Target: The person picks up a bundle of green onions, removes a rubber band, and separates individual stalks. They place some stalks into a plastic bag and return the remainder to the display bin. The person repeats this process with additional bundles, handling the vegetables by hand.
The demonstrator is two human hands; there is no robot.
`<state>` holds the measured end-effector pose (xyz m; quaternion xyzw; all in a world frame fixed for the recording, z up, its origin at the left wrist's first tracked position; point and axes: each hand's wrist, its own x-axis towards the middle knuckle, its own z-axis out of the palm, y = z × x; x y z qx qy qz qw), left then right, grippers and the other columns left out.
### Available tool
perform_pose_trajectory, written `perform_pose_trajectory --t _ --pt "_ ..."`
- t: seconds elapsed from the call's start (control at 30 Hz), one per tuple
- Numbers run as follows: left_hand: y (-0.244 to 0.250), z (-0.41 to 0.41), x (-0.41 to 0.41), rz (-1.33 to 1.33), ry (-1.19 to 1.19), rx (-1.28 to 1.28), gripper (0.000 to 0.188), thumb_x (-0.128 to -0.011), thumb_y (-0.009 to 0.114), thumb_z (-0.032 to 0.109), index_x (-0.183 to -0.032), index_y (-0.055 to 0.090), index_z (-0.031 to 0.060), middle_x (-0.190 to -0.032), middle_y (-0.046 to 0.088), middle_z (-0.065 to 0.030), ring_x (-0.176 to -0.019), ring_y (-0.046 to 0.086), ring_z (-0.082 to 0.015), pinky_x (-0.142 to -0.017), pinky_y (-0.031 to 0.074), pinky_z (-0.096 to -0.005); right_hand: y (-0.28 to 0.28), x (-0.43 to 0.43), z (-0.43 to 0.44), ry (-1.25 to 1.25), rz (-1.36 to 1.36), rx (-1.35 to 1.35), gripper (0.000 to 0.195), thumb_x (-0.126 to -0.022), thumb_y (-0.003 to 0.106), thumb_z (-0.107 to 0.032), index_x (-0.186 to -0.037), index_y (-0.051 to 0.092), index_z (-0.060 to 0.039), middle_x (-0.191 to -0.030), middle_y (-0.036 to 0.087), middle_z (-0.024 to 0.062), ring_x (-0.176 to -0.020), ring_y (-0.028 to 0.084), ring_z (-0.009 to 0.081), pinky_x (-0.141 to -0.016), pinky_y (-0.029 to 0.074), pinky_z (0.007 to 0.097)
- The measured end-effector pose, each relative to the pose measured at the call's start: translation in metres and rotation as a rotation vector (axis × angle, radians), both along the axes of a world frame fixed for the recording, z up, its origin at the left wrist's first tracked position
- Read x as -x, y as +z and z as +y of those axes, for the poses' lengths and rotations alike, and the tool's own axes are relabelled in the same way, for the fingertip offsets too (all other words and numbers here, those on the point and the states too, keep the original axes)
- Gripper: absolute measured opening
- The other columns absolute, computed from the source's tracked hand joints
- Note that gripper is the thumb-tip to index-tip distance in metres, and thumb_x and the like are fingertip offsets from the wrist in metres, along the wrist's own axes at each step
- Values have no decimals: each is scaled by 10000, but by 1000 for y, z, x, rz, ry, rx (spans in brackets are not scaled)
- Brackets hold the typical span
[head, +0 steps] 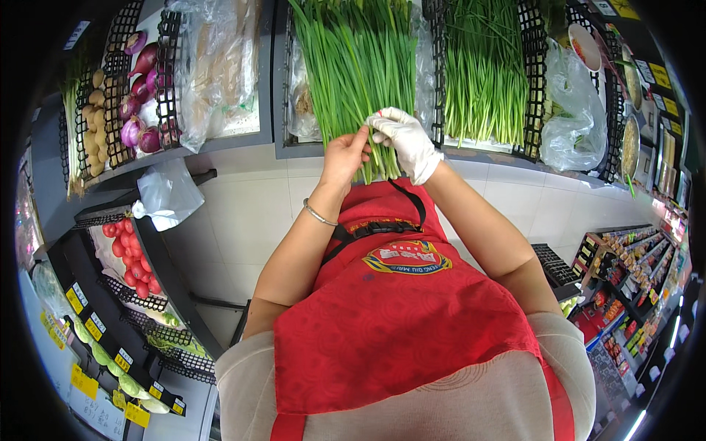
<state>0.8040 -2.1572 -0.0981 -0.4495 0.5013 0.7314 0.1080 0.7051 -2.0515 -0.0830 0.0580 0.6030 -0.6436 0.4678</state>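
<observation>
A thick layer of long green garlic chives (358, 66) lies in the display bin before me, its pale stem ends hanging over the front edge. My left hand (346, 157), bare with a metal bangle at the wrist, has its thumb and fingers closed on some of the stems near their lower ends. Close against it, my right hand (402, 140) wears a white glove with a small red mark at a fingertip. Its curled fingers touch the same stems; whether they grip any is hidden.
Thinner green chives (485, 99) fill the bin at right, past a black mesh divider (439, 71). Farther right is a clear plastic bag (573, 121). Leftward lie a bagged item (220, 66), red onions (132, 129) and potatoes (95, 132). Tomatoes (132, 253) sit on the lower left stand.
</observation>
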Motion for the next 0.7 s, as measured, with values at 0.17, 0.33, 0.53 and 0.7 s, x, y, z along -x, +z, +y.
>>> perform_pose_trajectory --t 0.17,0.33,0.53,0.7 --pt "1 -2 5 18 102 -152 249 -885 655 294 -827 639 52 -663 552 26 -551 477 -51 -494 369 -183 11 -6 22 -83 -43 -25 54 -930 552 -140 -949 580 -98 -931 678 31 -673 576 78 -665 444 217" --pt "-5 4 2 -10 56 135 233 -900 631 234 -809 676 25 -607 549 26 -527 478 -50 -473 367 -208 38 -23 59 -122 -98 146 48 -928 550 -119 -936 549 -71 -858 641 56 -692 573 114 -680 460 249" --pt "1 -6 1 -52 -394 764 337 -800 697 355 -798 671 19 -705 653 -182 -642 651 -310 -598 505 -388 131 -17 123 -80 93 92 53 -922 544 -80 -962 522 -54 -910 622 81 -799 575 144 -761 476 294" --pt "47 6 30 -49 -519 1155 272 -821 669 315 -859 659 46 -675 639 -135 -633 627 -316 -590 491 -405 186 3 196 -202 486 97 52 -924 536 -68 -905 492 -51 -807 584 91 -717 549 159 -689 457 304"
